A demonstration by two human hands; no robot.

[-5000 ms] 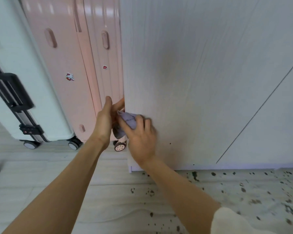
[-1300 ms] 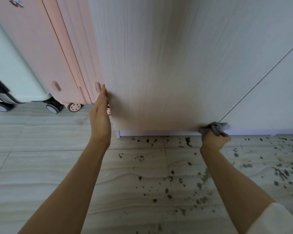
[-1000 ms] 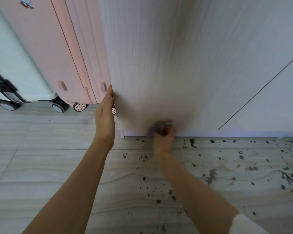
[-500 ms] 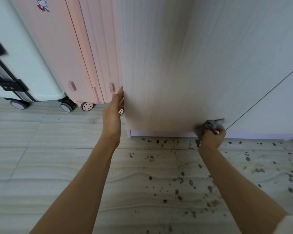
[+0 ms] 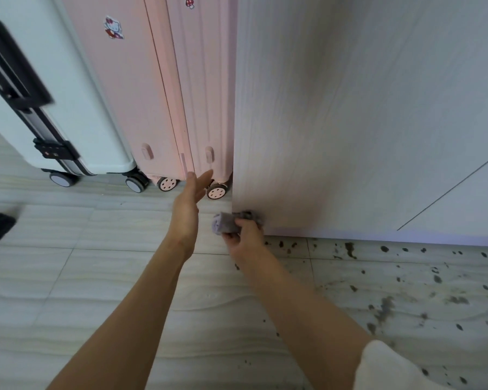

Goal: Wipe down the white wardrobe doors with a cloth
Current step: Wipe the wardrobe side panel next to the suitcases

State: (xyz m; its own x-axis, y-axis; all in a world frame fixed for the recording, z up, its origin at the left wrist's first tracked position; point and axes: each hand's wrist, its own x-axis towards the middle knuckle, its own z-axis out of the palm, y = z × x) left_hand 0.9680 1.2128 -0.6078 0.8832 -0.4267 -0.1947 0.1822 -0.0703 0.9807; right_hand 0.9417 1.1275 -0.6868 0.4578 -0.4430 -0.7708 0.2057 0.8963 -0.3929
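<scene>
wardrobe door, the white wood-grain panel [image 5: 335,114], filled most of the upper right of the view, with its bottom left corner sitting low near the floor. right hand [image 5: 244,235] was curled around a bunched-up greyish-purple cloth [image 5: 227,224], fingers wrapped under it, and the cloth was pushed right up against that bottom left corner of the door, part of the wad sticking out past the edge on the left. left hand [image 5: 188,202] was open, fingers straight and together pointing up and away, hanging in the air just beside the door edge and not touching it as far as i could tell. a second white panel [image 5: 468,198] sat to the right, split off by a thin dark diagonal seam.

just left of the door stood a pink hard-shell suitcase [image 5: 141,88] with a cartoon cat sticker [image 5: 112,26] and a little mushroom sticker [image 5: 190,1], on pink wheels. next to that, a white suitcase with black trim [image 5: 68,108]. pale wood-look tile floor [image 5: 68,291] had a bunch of dark specks [image 5: 406,291] scattered along the right side under the wardrobe. a white sleeve [image 5: 389,367] showed at the bottom right corner.
</scene>
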